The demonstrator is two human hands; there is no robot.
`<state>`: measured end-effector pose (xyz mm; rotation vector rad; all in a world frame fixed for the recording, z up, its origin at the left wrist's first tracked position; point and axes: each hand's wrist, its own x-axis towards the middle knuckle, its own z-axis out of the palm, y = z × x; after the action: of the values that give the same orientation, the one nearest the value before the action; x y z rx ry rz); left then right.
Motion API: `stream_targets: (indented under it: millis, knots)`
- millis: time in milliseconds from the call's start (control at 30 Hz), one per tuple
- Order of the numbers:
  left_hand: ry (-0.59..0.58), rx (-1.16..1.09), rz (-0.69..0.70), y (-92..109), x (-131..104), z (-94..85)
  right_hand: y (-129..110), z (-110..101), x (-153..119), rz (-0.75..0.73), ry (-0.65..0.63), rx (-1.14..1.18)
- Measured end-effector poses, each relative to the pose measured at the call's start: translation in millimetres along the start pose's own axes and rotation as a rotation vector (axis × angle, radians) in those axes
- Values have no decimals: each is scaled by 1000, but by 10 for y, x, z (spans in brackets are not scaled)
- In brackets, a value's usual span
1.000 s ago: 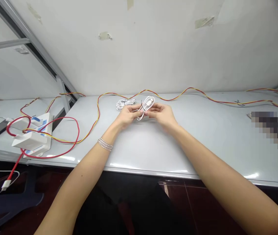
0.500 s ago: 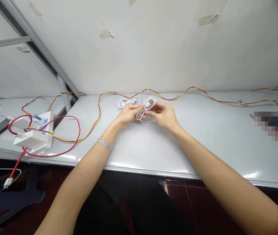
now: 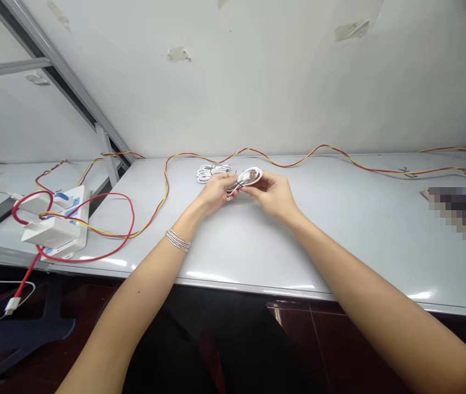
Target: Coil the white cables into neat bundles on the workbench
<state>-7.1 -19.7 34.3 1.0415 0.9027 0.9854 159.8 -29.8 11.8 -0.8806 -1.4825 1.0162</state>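
Note:
A coiled white USB cable [image 3: 250, 176] is held up between my two hands, just above the table. Its plug shows an orange-red spot inside the metal end, and a dark tie wraps the coil. My left hand [image 3: 216, 192] is closed on the coil's left end. On the right end, my right hand [image 3: 273, 192] pinches the coil with thumb and fingers; some fingertips are hidden behind it. A second white cable bundle [image 3: 208, 173], bound with a dark tie, lies on the table just behind my left hand.
The pale table [image 3: 339, 241] meets a white panel [image 3: 257, 82] at the back. A red-and-yellow twisted wire [image 3: 166, 180] runs along it to a power strip [image 3: 79, 224] with white adapters [image 3: 52, 232] at left. A blurred object [image 3: 462, 213] lies at right.
The coiled cable has tilted from fairly upright to flatter between my hands. My hands have barely shifted, and the other bundle stays where it was.

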Motion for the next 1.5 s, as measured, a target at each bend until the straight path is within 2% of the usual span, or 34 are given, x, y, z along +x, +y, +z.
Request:
stream_targets:
  millis: [100, 200, 333, 600, 800, 933, 1167, 1333, 1500]
  knots:
    - [47, -26, -16, -11, 11, -6, -10, 10, -12, -2, 8, -10]
    - [56, -46, 24, -33, 19, -10, -10, 21, -17, 1, 29, -2]
    - [27, 3, 128, -76, 29, -10, 13, 26, -8, -29, 64, 11]
    - [113, 232, 372, -152, 80, 5, 45, 21, -5, -53, 81, 19]
    - [-22, 405, 411, -113, 59, -80, 55, 15, -4, 11, 107, 48]
    - [-74, 432, 435, -123, 68, -129, 63, -2, -1, -7, 67, 17]
    - [-56, 498, 408, -154, 93, -166, 89, -45, -2, -33, -5, -143]
    - [-40, 694, 460, -188, 92, -128, 93, -83, 13, -54, -51, -249]
    - [3, 881, 501, -199, 51, -38, 43, -92, 10, -125, -15, -524]
